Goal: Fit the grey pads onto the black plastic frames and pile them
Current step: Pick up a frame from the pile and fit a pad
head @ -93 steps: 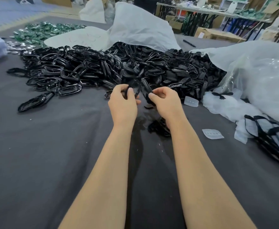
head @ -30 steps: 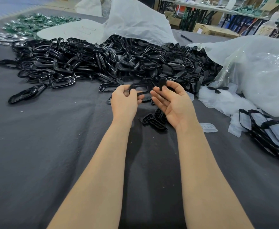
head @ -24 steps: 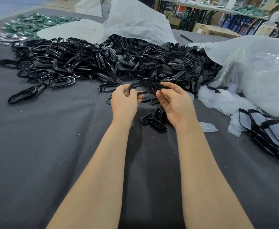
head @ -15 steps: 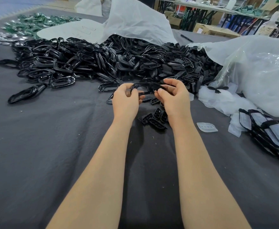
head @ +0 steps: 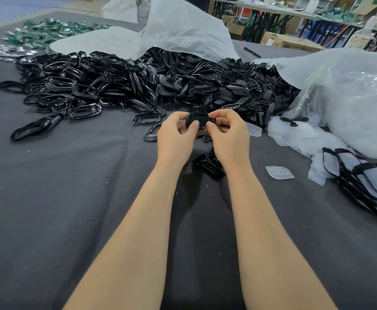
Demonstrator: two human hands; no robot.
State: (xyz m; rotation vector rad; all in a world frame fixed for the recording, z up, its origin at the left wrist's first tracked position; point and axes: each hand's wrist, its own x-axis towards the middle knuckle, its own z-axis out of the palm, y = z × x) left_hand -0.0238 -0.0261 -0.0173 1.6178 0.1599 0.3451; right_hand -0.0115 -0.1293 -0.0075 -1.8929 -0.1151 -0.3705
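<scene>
Closer together than half a second ago, thumbs now almost meeting, the left hand (head: pixel 175 136) and right hand (head: pixel 228 135) each pinch the black frame (head: pixel 198 119) between thumb and curled fingers at frame centre, above the grey cloth (head: pixel 71 198). A small pile of black parts (head: pixel 207 164) lies just below the hands. One grey pad (head: pixel 279 172) lies right of the right wrist; the fitted stack (head: pixel 361 180) sits at the right edge; the loose frame heap (head: pixel 127 86) spreads across upper centre
</scene>
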